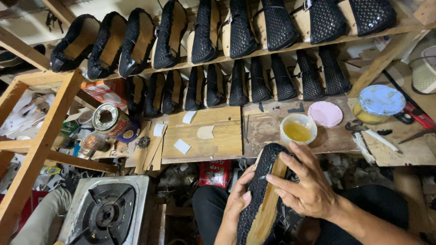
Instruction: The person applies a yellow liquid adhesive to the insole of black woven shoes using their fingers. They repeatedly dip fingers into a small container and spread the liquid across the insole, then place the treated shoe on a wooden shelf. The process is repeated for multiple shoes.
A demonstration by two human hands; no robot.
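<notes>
Close to the person's lap, both hands work on one black woven shoe stretched over a pale wooden form, its tan underside turned up. The left hand cups the shoe's left edge, fingers curled around the woven side and grasping it. The right hand lies over the shoe from the right, fingers spread and pressed flat against the tan sole rather than clenched. The shoe sits tilted, toe pointing up toward the bench, held above dark trousers.

Down to the left stands a metal gas stove, its burner black. A red packet hangs under the bench edge.

On the bench, just beyond the shoe's toe, a small white bowl of yellow liquid stands beside a pink lid. Further right is a jar with a blue lid. To the left lie a wooden board with paper scraps and an open tin can on its side.

Behind, two wooden shelves carry rows of black woven shoes, standing on edge.
</notes>
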